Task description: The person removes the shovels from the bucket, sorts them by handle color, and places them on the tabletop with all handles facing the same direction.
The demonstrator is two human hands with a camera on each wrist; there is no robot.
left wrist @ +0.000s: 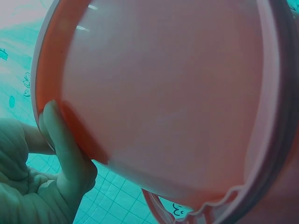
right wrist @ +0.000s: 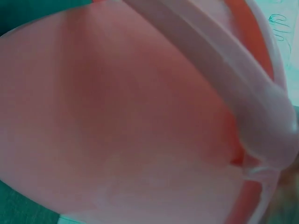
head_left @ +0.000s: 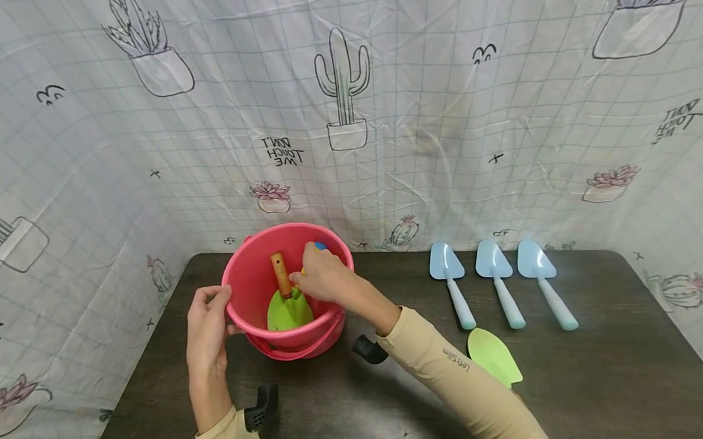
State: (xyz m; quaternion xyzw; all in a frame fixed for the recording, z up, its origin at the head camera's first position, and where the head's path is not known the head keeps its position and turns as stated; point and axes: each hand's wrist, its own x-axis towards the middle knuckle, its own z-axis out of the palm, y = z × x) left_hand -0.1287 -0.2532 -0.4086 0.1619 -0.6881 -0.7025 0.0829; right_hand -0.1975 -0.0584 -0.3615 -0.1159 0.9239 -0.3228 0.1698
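A pink bucket (head_left: 251,289) stands on the left part of the dark table. My left hand (head_left: 206,330) grips its left rim; the left wrist view shows the thumb of that hand (left wrist: 65,158) against the bucket (left wrist: 163,102). Inside lies a green trowel (head_left: 286,312) with a wooden handle leaning up. Reaching over the right rim, my right hand (head_left: 328,276) holds a blue and yellow object (head_left: 320,246), mostly hidden by the fingers. The outer wall of the bucket (right wrist: 131,121) and its handle (right wrist: 196,42) fill the right wrist view, where the right hand cannot be made out.
Three light blue trowels (head_left: 446,262) (head_left: 493,260) (head_left: 536,260) lie in a row on the right of the table (head_left: 622,338). A green trowel (head_left: 491,355) lies below them, partly behind my right sleeve. A patterned curtain (head_left: 419,144) hangs behind the table.
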